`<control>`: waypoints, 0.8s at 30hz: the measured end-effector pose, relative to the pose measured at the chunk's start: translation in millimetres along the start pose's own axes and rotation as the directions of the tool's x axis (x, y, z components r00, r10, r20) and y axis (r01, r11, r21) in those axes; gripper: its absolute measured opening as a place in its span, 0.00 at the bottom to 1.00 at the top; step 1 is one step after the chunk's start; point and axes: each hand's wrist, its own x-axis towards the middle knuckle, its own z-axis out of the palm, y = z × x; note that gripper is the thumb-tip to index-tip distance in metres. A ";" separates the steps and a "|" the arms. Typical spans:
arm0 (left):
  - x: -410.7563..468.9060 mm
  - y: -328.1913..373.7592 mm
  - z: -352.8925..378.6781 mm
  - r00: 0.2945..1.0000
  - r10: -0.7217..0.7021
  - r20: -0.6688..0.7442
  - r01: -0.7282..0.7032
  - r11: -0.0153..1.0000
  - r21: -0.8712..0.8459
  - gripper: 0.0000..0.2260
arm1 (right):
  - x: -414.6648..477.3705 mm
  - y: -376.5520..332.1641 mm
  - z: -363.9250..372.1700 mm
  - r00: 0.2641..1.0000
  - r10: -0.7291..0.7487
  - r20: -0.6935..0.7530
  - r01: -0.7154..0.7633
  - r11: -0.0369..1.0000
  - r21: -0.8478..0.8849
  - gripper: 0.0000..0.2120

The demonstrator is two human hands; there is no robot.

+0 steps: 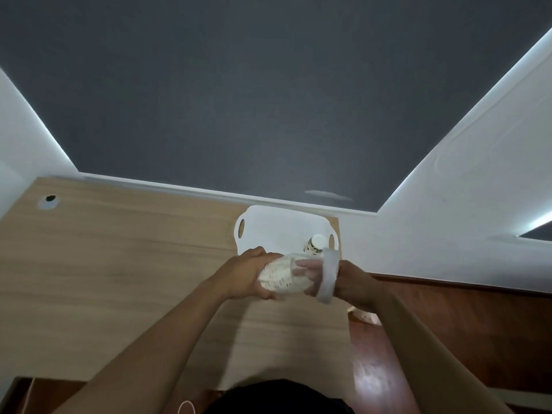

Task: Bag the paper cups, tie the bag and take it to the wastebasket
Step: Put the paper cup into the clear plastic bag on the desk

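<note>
A stack of speckled white paper cups point(279, 279) lies sideways inside a translucent plastic bag point(328, 277), held above the wooden desk. My left hand point(246, 276) is wrapped around the closed end of the stack. At the bag's mouth is my right hand point(354, 283); its fingers show through the plastic inside the opening, and the bag's white rim runs across them. One more paper cup point(315, 245) stands on a white tray point(268, 231) just behind my hands. Another speckled cup point(366, 317) is partly hidden below my right wrist, off the desk's right edge.
The wooden desk point(119, 264) ends at its right edge near my right arm, with reddish wood floor point(448, 339) beyond. A cable hole point(49, 201) sits at the desk's far left. A dark grey wall point(239, 100) and white side panels close off the back.
</note>
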 end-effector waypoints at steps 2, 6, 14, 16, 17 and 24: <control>1.5 5.1 -1.5 1.000 -0.019 0.009 0.018 0.997 0.081 0.48 | 7.1 7.6 3.7 0.999 -0.041 0.031 0.045 0.987 -0.152 0.26; 6.6 16.2 1.8 0.997 -0.073 0.019 0.069 0.984 0.163 0.49 | 21.1 15.8 8.6 0.997 0.018 -0.075 -0.036 0.970 -0.242 0.24; 23.6 37.7 10.9 0.989 -0.142 0.038 0.127 0.957 0.259 0.47 | 44.8 32.7 21.0 0.992 -0.019 -0.125 -0.044 0.873 -0.486 0.11; 26.2 40.4 12.0 0.990 -0.132 0.040 0.118 0.961 0.250 0.46 | 43.5 23.4 19.1 0.991 0.013 -0.133 -0.081 0.848 -0.524 0.12; 27.6 40.9 12.1 0.991 -0.126 0.040 0.113 0.965 0.238 0.45 | 43.2 22.2 17.2 0.993 0.037 -0.114 -0.091 0.849 -0.520 0.11; 34.6 24.0 8.1 0.985 -0.159 0.073 0.161 0.987 -0.027 0.29 | 44.9 0.7 8.6 0.985 0.008 -0.174 -0.109 0.807 -0.581 0.25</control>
